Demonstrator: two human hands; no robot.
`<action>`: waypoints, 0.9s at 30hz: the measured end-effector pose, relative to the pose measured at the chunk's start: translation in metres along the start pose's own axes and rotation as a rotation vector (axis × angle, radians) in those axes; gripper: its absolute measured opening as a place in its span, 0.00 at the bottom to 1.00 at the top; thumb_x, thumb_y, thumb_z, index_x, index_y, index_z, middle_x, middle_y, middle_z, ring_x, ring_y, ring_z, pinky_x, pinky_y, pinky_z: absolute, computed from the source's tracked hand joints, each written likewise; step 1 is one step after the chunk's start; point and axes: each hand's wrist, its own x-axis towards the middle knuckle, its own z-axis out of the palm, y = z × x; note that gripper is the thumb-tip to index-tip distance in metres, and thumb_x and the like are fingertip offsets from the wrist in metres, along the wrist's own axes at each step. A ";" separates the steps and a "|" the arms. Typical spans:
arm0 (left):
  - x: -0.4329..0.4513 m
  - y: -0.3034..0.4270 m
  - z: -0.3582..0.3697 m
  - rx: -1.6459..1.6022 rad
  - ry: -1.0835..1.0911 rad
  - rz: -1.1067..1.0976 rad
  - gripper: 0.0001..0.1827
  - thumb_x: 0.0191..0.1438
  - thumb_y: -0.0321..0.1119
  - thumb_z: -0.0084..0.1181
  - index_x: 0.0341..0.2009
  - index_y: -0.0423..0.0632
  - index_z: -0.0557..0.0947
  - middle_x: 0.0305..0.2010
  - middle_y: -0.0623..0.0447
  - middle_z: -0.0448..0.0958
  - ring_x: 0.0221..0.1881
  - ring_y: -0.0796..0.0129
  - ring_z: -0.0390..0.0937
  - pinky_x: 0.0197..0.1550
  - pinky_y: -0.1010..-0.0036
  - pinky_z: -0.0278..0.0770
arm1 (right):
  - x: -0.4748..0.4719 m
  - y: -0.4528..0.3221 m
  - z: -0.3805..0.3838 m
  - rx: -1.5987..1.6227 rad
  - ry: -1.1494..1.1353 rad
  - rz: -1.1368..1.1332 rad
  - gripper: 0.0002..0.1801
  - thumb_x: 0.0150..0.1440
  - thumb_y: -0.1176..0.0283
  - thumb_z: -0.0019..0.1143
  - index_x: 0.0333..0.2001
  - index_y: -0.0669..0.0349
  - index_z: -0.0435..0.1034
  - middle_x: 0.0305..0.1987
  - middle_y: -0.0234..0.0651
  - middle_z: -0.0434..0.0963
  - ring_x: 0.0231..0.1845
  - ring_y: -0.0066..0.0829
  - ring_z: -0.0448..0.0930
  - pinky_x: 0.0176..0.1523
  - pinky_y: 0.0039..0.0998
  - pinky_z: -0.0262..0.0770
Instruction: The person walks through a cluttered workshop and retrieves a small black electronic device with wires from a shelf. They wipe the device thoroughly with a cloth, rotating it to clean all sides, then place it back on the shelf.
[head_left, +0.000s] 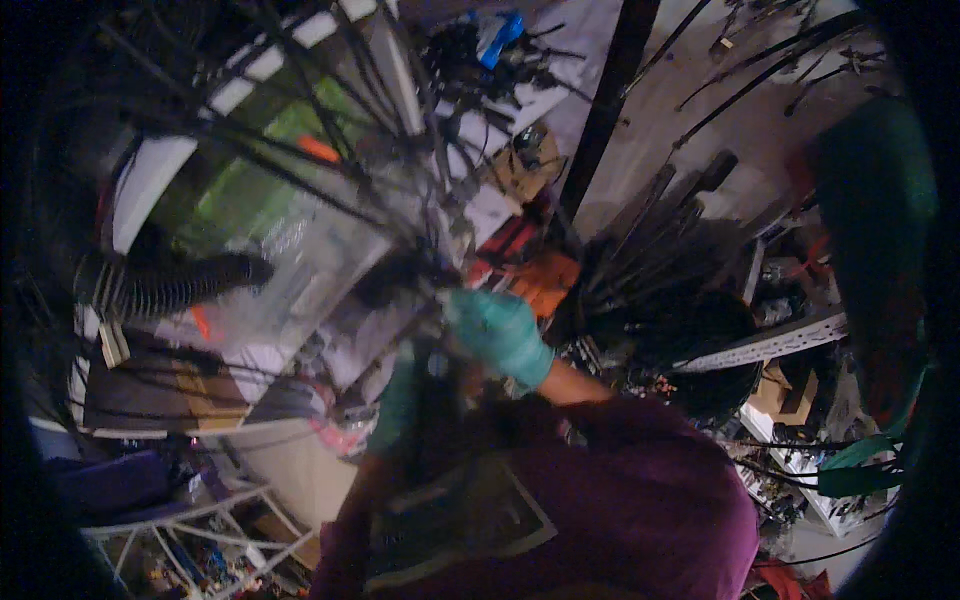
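My right hand (499, 334), in a teal glove, is closed in a fist at the lower end of a bundle of long dark cable-like strands (315, 191). The strands fan out towards the upper left; blur hides their exact kind. My left hand (394, 409), also teal-gloved, is lower and to the left, close in front of my purple shirt (637, 487). Shadow and blur hide its fingers, so whether it holds anything cannot be seen. Just beyond my right hand lies an orange box-like thing (547, 277).
A black corrugated hose (187, 285) and green plastic (262, 165) lie left. Right are a perforated metal shelf rail (765, 345), an open cardboard box (784, 394) and a large dark green shape (874, 202). A dark post (611, 105) stands ahead; a white wire rack (202, 517) sits lower left.
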 end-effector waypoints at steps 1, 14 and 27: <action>0.002 -0.001 0.003 -0.032 -0.044 -0.025 0.30 0.58 0.57 0.51 0.59 0.53 0.68 0.55 0.52 0.70 0.54 0.64 0.69 0.54 0.69 0.71 | 0.001 0.000 -0.004 0.107 -0.088 0.026 0.15 0.53 0.70 0.61 0.46 0.56 0.76 0.40 0.37 0.80 0.34 0.35 0.82 0.36 0.31 0.79; 0.055 -0.042 -0.078 0.605 -0.097 0.021 0.33 0.52 0.46 0.60 0.59 0.48 0.67 0.55 0.51 0.70 0.55 0.67 0.69 0.54 0.69 0.71 | 0.027 -0.014 -0.023 0.591 -0.399 0.200 0.20 0.58 0.68 0.54 0.54 0.62 0.68 0.46 0.46 0.76 0.44 0.43 0.79 0.49 0.36 0.76; 0.037 0.006 -0.034 0.055 -0.062 -0.240 0.29 0.51 0.48 0.59 0.53 0.44 0.73 0.47 0.49 0.76 0.43 0.61 0.77 0.45 0.65 0.77 | 0.138 0.231 -0.082 -0.439 0.184 -0.044 0.15 0.49 0.70 0.62 0.42 0.62 0.73 0.40 0.43 0.75 0.40 0.46 0.75 0.44 0.40 0.72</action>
